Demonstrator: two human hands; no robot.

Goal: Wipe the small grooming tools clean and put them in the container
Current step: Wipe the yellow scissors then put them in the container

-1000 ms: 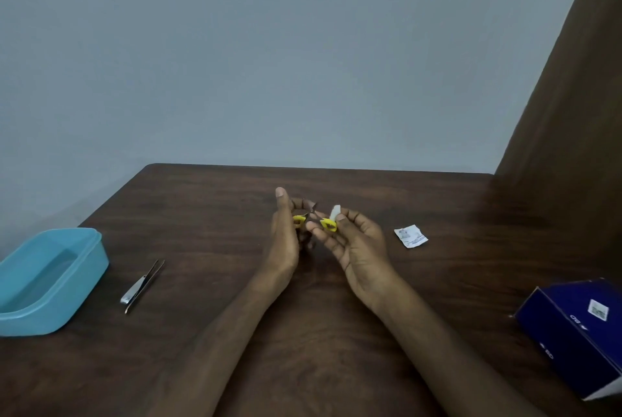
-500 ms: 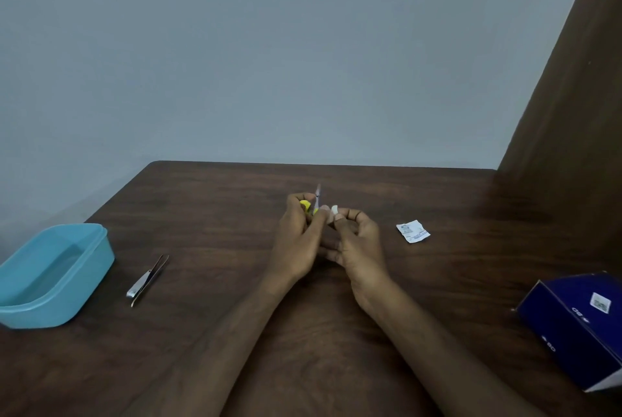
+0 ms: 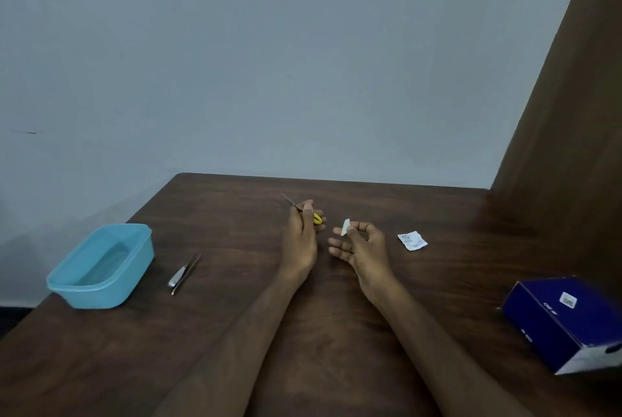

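My left hand (image 3: pixel 300 238) grips small scissors with yellow handles (image 3: pixel 316 218), whose thin blades point up and to the far left. Beside it, my right hand (image 3: pixel 361 245) pinches a small white wipe (image 3: pixel 345 226) between thumb and fingertips, a short gap away from the scissors. Metal tweezers and a nail clipper (image 3: pixel 183 273) lie together on the dark wooden table (image 3: pixel 235 332), left of my left arm. The light blue plastic container (image 3: pixel 101 266) stands at the table's left edge with nothing visible inside.
A torn white wipe sachet (image 3: pixel 412 241) lies to the right of my right hand. A dark blue box (image 3: pixel 565 319) sits at the table's right side. A brown wooden panel (image 3: pixel 572 113) rises on the right, and a grey wall stands behind.
My hands have come apart: the wipe has left the scissors and the right hand has shifted right. The left hand has tilted the scissor blades from upright toward the far left.
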